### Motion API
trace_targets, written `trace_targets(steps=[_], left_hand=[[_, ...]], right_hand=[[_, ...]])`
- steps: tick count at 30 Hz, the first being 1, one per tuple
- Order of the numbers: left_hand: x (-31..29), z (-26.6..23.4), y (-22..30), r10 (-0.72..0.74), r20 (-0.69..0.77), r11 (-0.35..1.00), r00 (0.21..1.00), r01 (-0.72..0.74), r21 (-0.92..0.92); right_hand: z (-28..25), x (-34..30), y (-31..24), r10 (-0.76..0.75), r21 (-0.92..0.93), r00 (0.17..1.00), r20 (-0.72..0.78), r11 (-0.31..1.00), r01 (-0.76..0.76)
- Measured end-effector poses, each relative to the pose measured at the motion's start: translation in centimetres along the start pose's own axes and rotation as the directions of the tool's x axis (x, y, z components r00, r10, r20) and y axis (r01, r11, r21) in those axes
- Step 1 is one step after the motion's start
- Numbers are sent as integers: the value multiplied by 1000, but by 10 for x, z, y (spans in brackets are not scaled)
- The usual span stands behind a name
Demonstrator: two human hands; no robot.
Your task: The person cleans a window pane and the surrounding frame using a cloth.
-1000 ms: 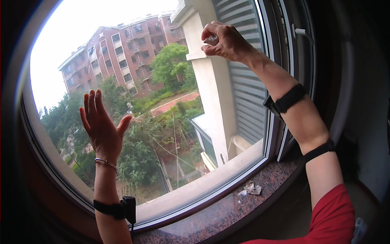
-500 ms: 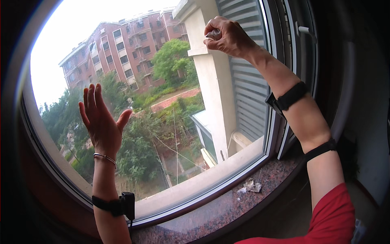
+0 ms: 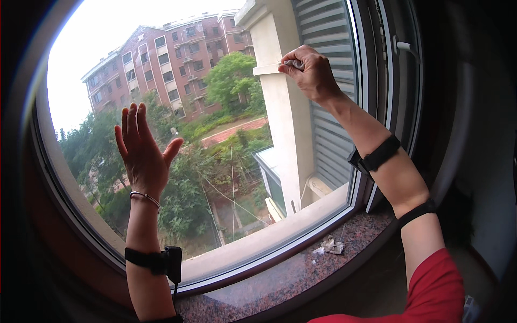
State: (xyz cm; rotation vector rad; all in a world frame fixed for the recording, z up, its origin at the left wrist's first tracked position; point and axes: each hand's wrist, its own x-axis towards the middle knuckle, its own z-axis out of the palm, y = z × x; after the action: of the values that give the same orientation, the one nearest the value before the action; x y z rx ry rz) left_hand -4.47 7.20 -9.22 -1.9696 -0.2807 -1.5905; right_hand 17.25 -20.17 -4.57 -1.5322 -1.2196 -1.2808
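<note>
My right hand (image 3: 311, 74) is raised at the upper right of the window pane (image 3: 242, 177), its fingers closed around a small crumpled greyish wad (image 3: 295, 64). The wad looks like paper or cloth; most of it is hidden in the fist. My left hand (image 3: 144, 153) is up at the left side of the pane with fingers stretched upward and thumb apart, holding nothing. Its palm faces the glass, and I cannot tell whether it touches. Black straps circle both forearms, and a thin bracelet (image 3: 145, 199) rings the left wrist.
Crumpled whitish scraps (image 3: 330, 246) lie on the speckled reddish stone sill (image 3: 258, 288). At the right stands a window sash with a white handle (image 3: 407, 47). Beyond the glass are a pale pillar (image 3: 285, 118), a louvred panel, trees and a brick building.
My right hand has shifted slightly right and down across the pane with the wad. My left hand has moved a little right and up, fingers still spread. The view has shifted slightly.
</note>
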Motion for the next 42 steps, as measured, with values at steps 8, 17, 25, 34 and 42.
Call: trace_targets(steps=[8, 17, 25, 34, 42], left_hand=[[0, 0, -2, 14, -21, 1000, 1000, -14, -2], [2, 0, -1, 6, -16, 1000, 1000, -7, -14], [1, 1, 1, -3, -10, 1000, 1000, 3, -24], [1, 7, -6, 41, -46, 999, 998, -42, -15], [-23, -2, 22, 40, 39, 993, 998, -35, -111]], right_hand=[[8, 6, -4, -52, -205, 998, 19, 977, 55], [6, 11, 2, -16, -235, 997, 76, 971, 33], [-4, 2, 8, 154, 47, 985, 79, 986, -158], [-9, -84, -19, 361, 285, 879, 311, 847, -449], [-9, -317, -49, 500, 14, 638, 586, 781, -625]])
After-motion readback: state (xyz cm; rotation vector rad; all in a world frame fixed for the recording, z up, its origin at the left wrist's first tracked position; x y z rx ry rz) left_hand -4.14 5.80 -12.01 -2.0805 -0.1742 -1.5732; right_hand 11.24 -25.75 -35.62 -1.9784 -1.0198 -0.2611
